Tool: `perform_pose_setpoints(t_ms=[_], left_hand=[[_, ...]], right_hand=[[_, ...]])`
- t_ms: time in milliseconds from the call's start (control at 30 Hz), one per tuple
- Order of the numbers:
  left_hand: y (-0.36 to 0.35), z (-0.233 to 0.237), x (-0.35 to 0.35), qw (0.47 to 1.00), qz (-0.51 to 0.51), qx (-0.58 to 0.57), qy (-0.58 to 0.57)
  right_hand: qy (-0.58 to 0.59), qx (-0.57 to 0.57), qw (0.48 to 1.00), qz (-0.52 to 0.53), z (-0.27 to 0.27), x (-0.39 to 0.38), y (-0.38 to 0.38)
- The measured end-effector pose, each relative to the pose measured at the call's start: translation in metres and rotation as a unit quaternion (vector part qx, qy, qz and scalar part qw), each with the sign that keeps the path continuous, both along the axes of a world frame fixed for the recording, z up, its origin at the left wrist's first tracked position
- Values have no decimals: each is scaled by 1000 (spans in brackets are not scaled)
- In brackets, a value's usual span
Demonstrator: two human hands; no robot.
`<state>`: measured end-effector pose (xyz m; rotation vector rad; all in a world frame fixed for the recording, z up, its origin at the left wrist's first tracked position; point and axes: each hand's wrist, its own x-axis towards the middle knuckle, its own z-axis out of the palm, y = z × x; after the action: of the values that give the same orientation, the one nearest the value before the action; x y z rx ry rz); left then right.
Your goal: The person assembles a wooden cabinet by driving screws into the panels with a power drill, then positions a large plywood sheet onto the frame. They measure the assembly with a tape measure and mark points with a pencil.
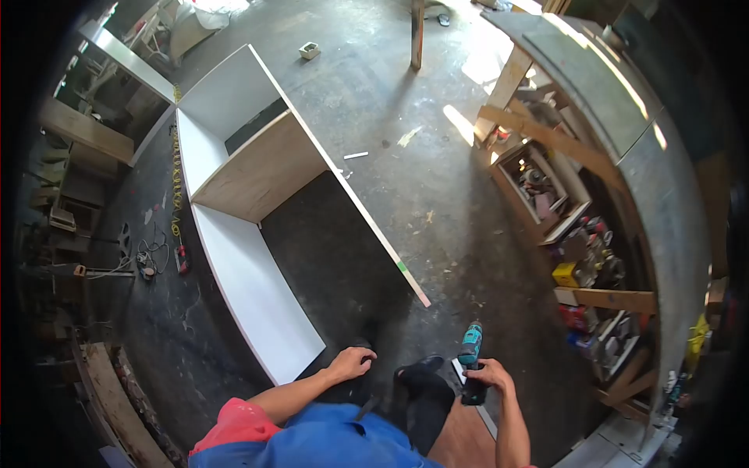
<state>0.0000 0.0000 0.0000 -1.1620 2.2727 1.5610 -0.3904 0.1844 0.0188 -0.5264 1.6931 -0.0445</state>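
Observation:
My right hand (491, 375) is wrapped around the grip of a teal and black cordless drill (470, 343), whose nose points away from me. Below the drill, a brown panel with a white edge (466, 437) lies by my legs. My left hand (353, 364) is near my dark-clad knee, its fingers curled in; whatever they may hold is hidden. Ahead and to the left, an open cabinet frame (265, 288) of white-faced boards rests on the floor. A plywood divider (261, 168) crosses it, and a green mark shows on its long right-hand board (370, 222).
On the right stands a workbench (624, 101) with tools and boxes on the shelves beneath. A yellow coiled hose (176, 187) and a red tool (182, 259) lie left of the cabinet. A wooden post (417, 35) rises at the back, and timber (117, 390) lies at lower left.

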Motion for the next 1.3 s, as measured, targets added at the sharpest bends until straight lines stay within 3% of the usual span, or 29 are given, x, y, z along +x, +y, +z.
perform_pose_setpoints(t_ms=[67, 100, 200, 367, 500, 600, 633, 700, 733, 767, 833, 900, 967, 1133, 1200, 1233, 1300], left_hand=[[18, 2, -9, 998, 9, 54, 16], [-44, 70, -19, 998, 12, 17, 59], [-40, 119, -41, 996, 26, 29, 75], [-80, 133, -130, 993, 44, -20, 104], [-107, 146, -230, 987, 64, -33, 143], [-107, 147, -304, 957, 154, 139, 205], [-106, 148, -330, 956, 157, 137, 207], [-108, 152, -375, 881, 191, 318, 293], [-112, 162, -390, 874, 171, 351, 290], [-113, 172, -400, 872, 179, 354, 288], [-128, 193, -412, 919, 102, 268, 271], [-144, 203, -409, 943, 102, 202, 242], [-158, 194, -400, 930, 188, 185, 257], [-179, 174, -389, 844, 372, 208, 324], [-179, 193, -392, 709, 510, 326, 361], [-178, 196, -395, 688, 540, 311, 372], [-172, 201, -401, 679, 534, 265, 429]], right_hand=[[-48, -8, 988, -147, 41, 15, 2], [-7, -60, 983, -172, 144, 24, -62], [-60, -169, 948, -264, 209, 39, -48], [-33, -261, 914, -308, 223, 4, -72], [3, -271, 928, -256, 227, -70, -106], [10, -271, 945, -184, 252, -128, -136], [10, -272, 945, -181, 258, -148, -146], [51, -384, 919, -75, 266, -182, -167], [12, -348, 934, -82, 273, -199, -179], [17, -355, 933, -61, 282, -208, -194], [-11, -404, 914, -34, 278, -226, -222], [-2, -398, 917, -4, 282, -236, -253], [5, -398, 916, 41, 278, -241, -282], [-46, -379, 919, 100, 271, -235, -339], [-87, -354, 922, 131, 287, -218, -355], [-104, -350, 916, 168, 289, -214, -364], [-199, -428, 848, 243, 293, -211, -376]])
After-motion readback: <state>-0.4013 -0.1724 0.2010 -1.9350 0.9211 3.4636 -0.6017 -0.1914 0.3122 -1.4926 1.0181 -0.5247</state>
